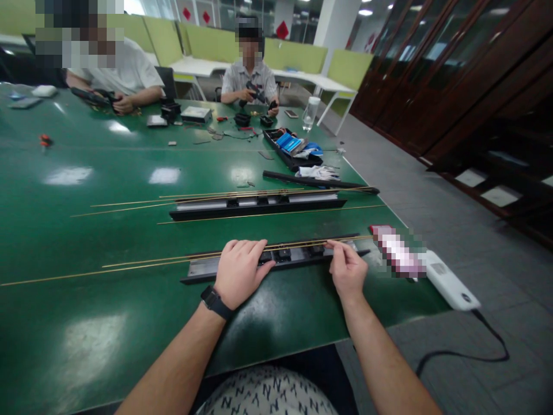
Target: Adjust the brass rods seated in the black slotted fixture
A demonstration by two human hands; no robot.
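Observation:
A long black rail (201, 269) with a grey inner face lies across the table in front of me, with small black blocks (284, 253) seated along its inside. Thin brass-coloured rods (162, 260) run lengthwise over it and stick out well past its left end. My left hand (239, 271) is clasped over the rail left of its middle, fingers across the rods and thumb on the near side. Toward the right end, my right hand (349, 270) pinches at the rods between thumb and forefinger. Its fingertips partly hide the exact contact.
Beyond lies a second black rail (259, 211) with more rods around it. Farther off are a black strip (354, 187), white gloves (318, 172) and a black tray (283, 151) of blue items. A white corded device (451, 282) overhangs the right edge. Two people sit opposite.

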